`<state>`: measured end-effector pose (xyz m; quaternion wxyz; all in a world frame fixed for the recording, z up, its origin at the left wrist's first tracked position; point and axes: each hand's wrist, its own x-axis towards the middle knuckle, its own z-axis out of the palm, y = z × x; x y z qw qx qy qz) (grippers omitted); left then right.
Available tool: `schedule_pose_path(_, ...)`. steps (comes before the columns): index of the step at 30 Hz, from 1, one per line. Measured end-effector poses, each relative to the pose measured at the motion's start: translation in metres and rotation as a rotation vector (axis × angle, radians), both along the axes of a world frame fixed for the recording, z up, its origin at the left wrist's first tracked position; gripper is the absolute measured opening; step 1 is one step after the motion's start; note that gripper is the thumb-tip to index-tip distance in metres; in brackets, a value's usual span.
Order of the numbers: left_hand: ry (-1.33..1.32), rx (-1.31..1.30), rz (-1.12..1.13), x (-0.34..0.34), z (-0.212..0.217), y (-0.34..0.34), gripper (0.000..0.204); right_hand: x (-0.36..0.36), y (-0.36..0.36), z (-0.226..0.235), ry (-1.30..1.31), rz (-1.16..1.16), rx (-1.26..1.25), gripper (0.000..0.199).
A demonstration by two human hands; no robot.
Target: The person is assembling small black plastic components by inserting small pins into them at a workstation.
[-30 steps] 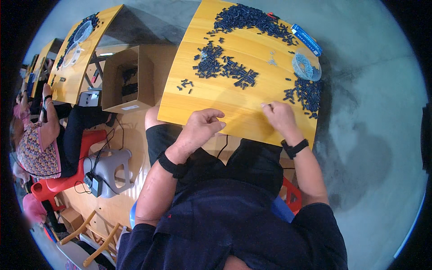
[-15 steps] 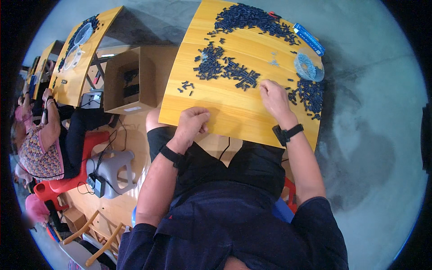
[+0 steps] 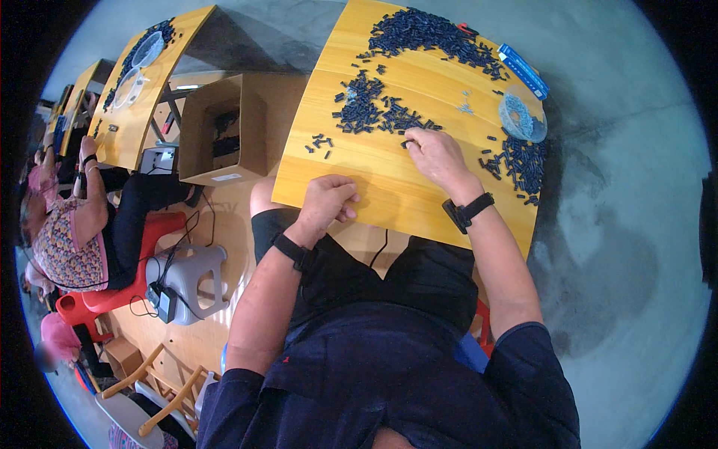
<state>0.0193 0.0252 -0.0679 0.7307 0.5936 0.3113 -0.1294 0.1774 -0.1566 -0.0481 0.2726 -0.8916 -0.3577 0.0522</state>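
Note:
Small black tube-like pieces lie in heaps on the yellow wooden table: a far heap [image 3: 426, 36], a middle heap [image 3: 359, 108] and a right heap [image 3: 523, 161]. My right hand [image 3: 437, 156] is at the near edge of the middle heap, thumb and finger pinched on a small black piece [image 3: 407, 144]. Over the table's near edge my left hand [image 3: 327, 203] is closed, its fingers curled in; whatever it may hold is hidden. A few loose black pieces [image 3: 320, 142] lie farther off, to its left.
A clear bowl [image 3: 537, 129] of light-blue bits stands at the table's right, below a blue box [image 3: 522, 71]. Light-blue bits [image 3: 465, 106] and a red-handled tool [image 3: 467, 30] lie nearby. Left are a cardboard box [image 3: 250, 135], a grey stool [image 3: 183, 280] and a seated person [image 3: 71, 247].
My right hand has moved left to the middle heap's near edge and now pinches a small black piece. My left hand stays closed near the table edge. The view has shifted slightly.

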Motion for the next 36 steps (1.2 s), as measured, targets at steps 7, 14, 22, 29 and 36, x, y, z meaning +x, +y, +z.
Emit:
schedule_pose_path(7, -0.017, 0.006, -0.012, -0.001, -0.002, 0.000, 0.023, 0.000, 0.007, -0.002, -0.089, 0.042, -0.187, 0.012)
schedule_pose_path(14, -0.015, 0.019, -0.032, 0.000, 0.000, -0.001, 0.022, 0.001, 0.005, -0.012, -0.115, 0.045, -0.174, 0.012)
schedule_pose_path(22, -0.027, 0.038, -0.058, -0.003, -0.003, 0.001, 0.021, -0.007, 0.009, -0.010, -0.124, -0.008, -0.063, 0.011)
schedule_pose_path(29, -0.067, -0.042, -0.013, -0.005, 0.006, 0.000, 0.021, -0.023, 0.004, 0.014, 0.110, 0.140, 0.184, 0.009)
schedule_pose_path(36, -0.250, -0.201, -0.223, 0.002, 0.028, -0.004, 0.021, -0.053, 0.002, 0.052, 0.286, 0.310, 0.240, 0.006)
